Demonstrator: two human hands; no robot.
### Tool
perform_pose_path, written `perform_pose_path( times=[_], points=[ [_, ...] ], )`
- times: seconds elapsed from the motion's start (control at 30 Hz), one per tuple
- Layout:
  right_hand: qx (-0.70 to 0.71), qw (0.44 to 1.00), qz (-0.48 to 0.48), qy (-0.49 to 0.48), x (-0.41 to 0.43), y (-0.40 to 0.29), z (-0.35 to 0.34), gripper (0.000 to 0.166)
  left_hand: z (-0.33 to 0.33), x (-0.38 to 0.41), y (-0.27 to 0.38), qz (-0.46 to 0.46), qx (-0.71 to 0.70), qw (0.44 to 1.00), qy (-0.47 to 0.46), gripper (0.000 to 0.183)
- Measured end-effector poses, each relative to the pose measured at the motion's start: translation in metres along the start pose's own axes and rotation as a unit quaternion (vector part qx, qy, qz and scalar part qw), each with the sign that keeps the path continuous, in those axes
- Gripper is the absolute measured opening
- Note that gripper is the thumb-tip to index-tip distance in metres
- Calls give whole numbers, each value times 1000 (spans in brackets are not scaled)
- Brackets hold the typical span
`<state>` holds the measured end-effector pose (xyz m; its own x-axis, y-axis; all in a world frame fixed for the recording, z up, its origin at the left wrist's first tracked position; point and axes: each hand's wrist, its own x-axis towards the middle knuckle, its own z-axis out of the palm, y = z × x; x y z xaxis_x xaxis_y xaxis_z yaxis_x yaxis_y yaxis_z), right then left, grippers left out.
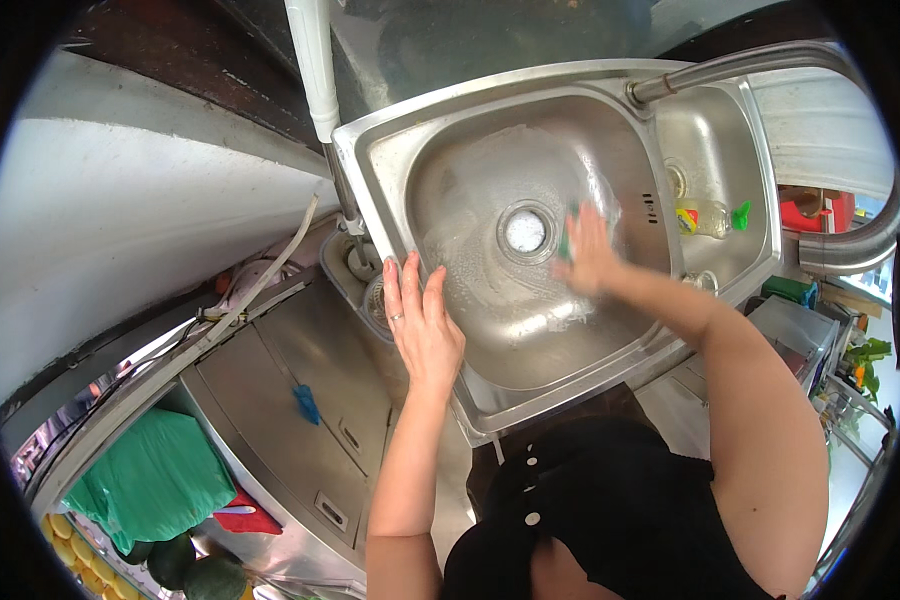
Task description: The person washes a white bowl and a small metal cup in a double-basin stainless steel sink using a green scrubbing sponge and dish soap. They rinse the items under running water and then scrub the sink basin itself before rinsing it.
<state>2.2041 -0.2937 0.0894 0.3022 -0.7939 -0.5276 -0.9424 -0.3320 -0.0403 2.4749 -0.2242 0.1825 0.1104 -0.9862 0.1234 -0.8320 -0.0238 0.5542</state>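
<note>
In the large stainless steel basin (480,180), my right hand (591,251) lies to the right of the drain (526,231), palm down and blurred. Something green, perhaps a scouring pad (565,241), shows at its edge; most of it is hidden under the hand. White foam fills the drain, and wet, soapy streaks mark the basin floor. My left hand (427,322), with a ring on one finger, rests on the sink's left rim with its fingers apart and nothing in it.
A bottle with a green cap (709,218) lies in the smaller basin (735,150) at the right. A metal faucet pipe (705,73) arches over it. Left of the sink stand a plastic bin (332,259) and a steel cabinet (270,375), with a green plastic bag (154,476) nearby.
</note>
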Motion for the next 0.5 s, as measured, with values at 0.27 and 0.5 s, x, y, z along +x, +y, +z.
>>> perform_pose_path(
  times=[0.27,0.5],
  points=[
    [131,982,-119,71,96,-70,-1,82,1,1,4,0,7,1000,-21,36],
    [-83,963,45,-252,-52,6,6,92,-1,1,-1,-26,-18,999,9,35]
  ],
)
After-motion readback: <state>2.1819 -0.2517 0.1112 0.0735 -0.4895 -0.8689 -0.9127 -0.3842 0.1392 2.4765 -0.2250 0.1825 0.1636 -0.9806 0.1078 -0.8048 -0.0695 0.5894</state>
